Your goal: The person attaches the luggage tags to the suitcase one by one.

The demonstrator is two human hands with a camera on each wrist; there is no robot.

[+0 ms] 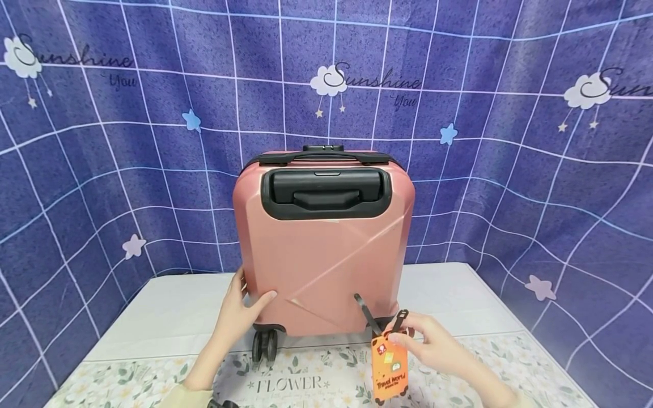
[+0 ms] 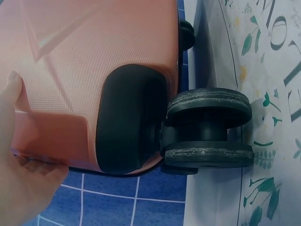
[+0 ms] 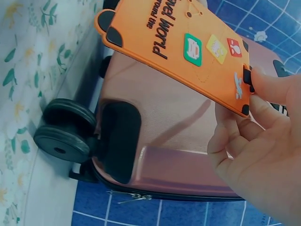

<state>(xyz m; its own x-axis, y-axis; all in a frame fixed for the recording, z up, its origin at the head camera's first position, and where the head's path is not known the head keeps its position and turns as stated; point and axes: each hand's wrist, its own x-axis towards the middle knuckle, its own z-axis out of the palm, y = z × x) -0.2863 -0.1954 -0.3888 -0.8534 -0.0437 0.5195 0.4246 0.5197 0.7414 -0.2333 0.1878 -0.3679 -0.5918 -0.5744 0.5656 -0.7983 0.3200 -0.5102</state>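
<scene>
A pink hard-shell suitcase [image 1: 326,255] stands upright on its wheels, its black pull handle [image 1: 326,187] pushed down into the recess. My left hand [image 1: 247,306] grips the suitcase's lower left edge, thumb on the front face and fingers round the side. In the left wrist view, that hand sits just above a double wheel [image 2: 207,129]. My right hand [image 1: 420,340] pinches an orange luggage tag [image 1: 390,371] at its top corner, in front of the suitcase's lower right part. The tag hangs lettered side out, and its black strap [image 1: 367,311] sticks up loose, unfastened from the suitcase.
The table is white at the back, with a flower-printed cloth [image 1: 301,385] along the front. A purple grid-patterned curtain [image 1: 459,68] hangs close behind and on both sides. Small dark objects [image 1: 221,403] show at the bottom edge near my left wrist.
</scene>
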